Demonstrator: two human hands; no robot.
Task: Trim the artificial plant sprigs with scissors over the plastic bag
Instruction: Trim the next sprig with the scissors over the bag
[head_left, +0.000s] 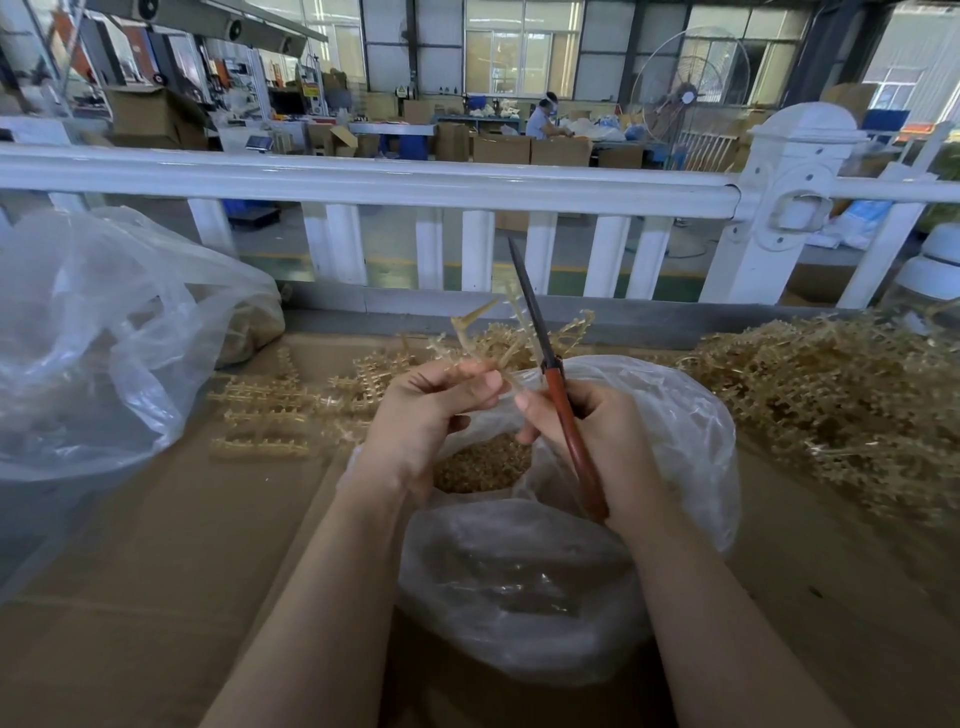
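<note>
Left hand (431, 410) pinches a tan sprig (498, 338) between thumb and fingers, above the open plastic bag (691, 415) on the table (156, 545). Right hand (597, 436) grips the scissors (550, 384) (blades together, pointing up), fingers curled round the red handle.

The right hand (597, 441) covers the scissors' (550, 374) handle loops. The left hand (431, 415) hides the sprig's (498, 332) stem base. The frame's left edge crops the large bag (93, 332).
</note>
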